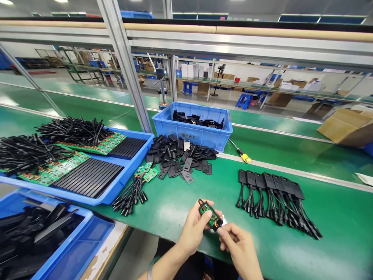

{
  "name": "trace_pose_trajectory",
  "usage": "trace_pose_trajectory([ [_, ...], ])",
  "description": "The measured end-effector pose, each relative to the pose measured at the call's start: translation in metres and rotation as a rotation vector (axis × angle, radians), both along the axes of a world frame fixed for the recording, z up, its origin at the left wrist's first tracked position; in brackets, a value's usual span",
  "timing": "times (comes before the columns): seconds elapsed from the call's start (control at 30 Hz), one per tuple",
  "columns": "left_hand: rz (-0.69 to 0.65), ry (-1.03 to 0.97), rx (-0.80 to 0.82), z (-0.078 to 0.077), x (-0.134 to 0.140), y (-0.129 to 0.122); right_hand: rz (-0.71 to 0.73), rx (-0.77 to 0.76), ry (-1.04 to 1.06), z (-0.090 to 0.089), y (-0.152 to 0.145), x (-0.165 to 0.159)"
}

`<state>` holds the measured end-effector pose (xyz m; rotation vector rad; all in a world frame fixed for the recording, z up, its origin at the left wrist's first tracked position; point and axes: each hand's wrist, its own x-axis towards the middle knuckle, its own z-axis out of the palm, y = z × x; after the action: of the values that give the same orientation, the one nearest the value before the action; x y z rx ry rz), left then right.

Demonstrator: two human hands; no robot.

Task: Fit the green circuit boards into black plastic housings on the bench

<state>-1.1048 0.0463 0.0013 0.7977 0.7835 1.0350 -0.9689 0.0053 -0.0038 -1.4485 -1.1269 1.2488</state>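
My left hand (pixel 194 227) grips a small black plastic case with a green circuit board (pixel 210 214) inside it, the thumb pressed on the board. At the case's lower end, where coloured wires come out, the pinched fingers of my right hand (pixel 237 243) close on the cable end; most of the cable is hidden. Beyond my hands lies a heap of loose black case covers (pixel 186 155). A small bundle of circuit boards with black cables (pixel 136 190) rests to the left. To the right, a row of black cased units (pixel 269 186) lies with cables toward me.
A blue bin (pixel 192 132) of black parts stands behind the heap. A blue tray (pixel 136 155) at left carries cabled boards, and another blue bin (pixel 84 221) sits nearer. A yellow-handled screwdriver (pixel 244 156) lies near the rail. A metal post (pixel 125 66) rises beyond the tray.
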Motion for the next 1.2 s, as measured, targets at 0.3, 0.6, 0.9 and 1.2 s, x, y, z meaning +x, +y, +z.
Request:
trace_pose_trajectory([
  [0.3, 0.058, 0.174, 0.172, 0.011, -0.001, -0.006, -0.089, 0.025, -0.065, 0.001, -0.006, -0.013],
  [0.6, 0.072, 0.202, 0.216, 0.016, -0.005, -0.012, -0.108, 0.045, -0.061, 0.001, -0.007, -0.018],
  [0.9, -0.144, 0.286, 0.197, 0.028, -0.007, 0.010, 0.053, 0.418, -0.511, 0.025, -0.005, 0.001],
  [1.2, -0.231, 0.699, 0.502, 0.024, -0.010, -0.003, 0.093, 0.892, -0.966, 0.033, 0.012, 0.010],
])
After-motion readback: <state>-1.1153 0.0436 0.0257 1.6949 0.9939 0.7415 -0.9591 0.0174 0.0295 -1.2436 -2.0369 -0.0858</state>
